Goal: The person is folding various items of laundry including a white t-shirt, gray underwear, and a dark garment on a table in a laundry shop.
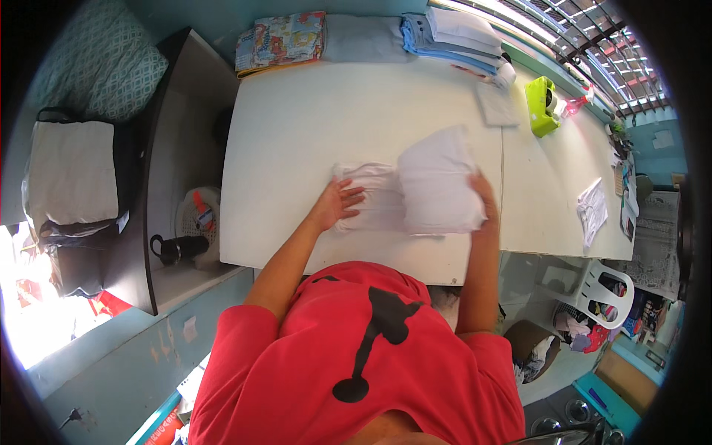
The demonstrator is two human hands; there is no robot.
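Observation:
A white cloth lies on the white table (311,117) in front of me, its left part (372,194) flat and its right part (439,178) lifted and slightly blurred. Whether these are one cloth or two I cannot tell. My right hand (485,197) grips the right edge of the raised part, its fingers partly hidden. Over the left end of the flat part rests my left hand (340,203), fingers apart, gripping nothing.
Folded patterned fabric (289,38), a grey folded cloth (361,38) and a stack of folded linens (456,36) line the table's back edge. At the right are a small folded cloth (497,104), a lime-green holder (538,105), a pink spray bottle (574,105) and a white garment (592,211).

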